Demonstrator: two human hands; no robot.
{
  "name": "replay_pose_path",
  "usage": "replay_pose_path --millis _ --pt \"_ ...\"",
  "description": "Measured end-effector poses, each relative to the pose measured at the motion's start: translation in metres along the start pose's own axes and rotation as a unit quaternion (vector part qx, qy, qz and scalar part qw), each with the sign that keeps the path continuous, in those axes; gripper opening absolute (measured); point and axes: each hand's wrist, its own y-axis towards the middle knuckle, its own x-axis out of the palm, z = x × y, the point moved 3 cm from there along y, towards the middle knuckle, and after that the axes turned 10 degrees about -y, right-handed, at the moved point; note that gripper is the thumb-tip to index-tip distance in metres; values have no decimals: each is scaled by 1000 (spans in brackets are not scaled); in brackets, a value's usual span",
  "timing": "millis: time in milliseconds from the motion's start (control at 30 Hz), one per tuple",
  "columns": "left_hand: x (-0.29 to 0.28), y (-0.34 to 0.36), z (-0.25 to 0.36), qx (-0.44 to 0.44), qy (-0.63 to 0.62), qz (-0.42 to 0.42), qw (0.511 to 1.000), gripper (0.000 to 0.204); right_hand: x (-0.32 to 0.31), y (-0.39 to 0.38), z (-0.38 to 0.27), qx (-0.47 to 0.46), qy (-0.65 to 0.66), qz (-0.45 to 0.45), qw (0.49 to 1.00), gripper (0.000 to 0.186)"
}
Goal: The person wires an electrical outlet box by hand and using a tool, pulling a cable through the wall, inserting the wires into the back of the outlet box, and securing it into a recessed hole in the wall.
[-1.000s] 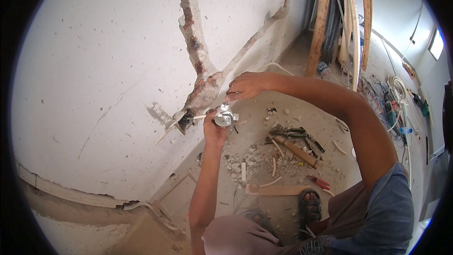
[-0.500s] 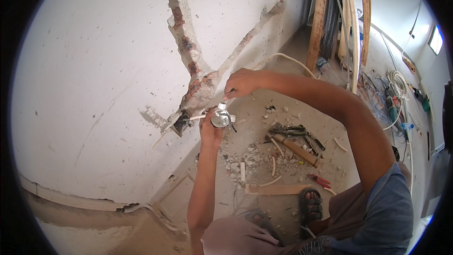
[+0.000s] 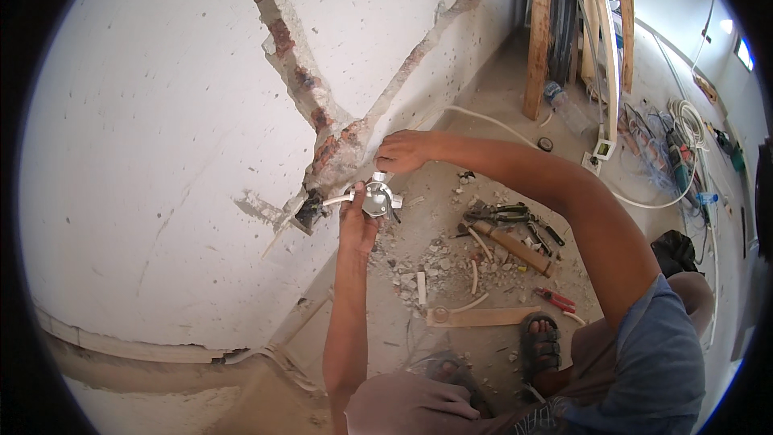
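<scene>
A round white junction box [image 3: 376, 200] with short pipe sockets around its rim is gripped in my left hand [image 3: 358, 224], thumb over its left side. Its open face is turned up toward me, and dark wire ends show near its right side. From the left socket a short white conduit [image 3: 336, 200] reaches toward the hole in the wall. Just above the box's top socket is my right hand [image 3: 404, 151], its fingers curled closed; whatever they pinch is hidden. Behind that hand a long white conduit [image 3: 499, 122] curves off to the right.
Broken channels [image 3: 302, 76] run up the white wall [image 3: 153, 113]. Rubble, a hammer [image 3: 511, 248], pliers [image 3: 507, 213], red-handled pliers [image 3: 555, 300] and a wooden strip [image 3: 487, 317] lie on the floor. Timber boards [image 3: 539, 40], a plastic bottle [image 3: 568, 109] and coiled cable [image 3: 687, 125] are farther right.
My right hand has shifted slightly downward, its fingers now curled lower over the top socket. The left hand keeps hold of the junction box. The view has turned a little.
</scene>
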Motion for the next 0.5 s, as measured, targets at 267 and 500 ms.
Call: replay_pose_path --millis 267,500 --pt "-1 -2 3 -21 61 4 998 24 35 4 3 26 189 164 968 24" --pt "-3 -5 -3 -6 88 8 996 20 41 -2 -4 9 202 231 952 19"
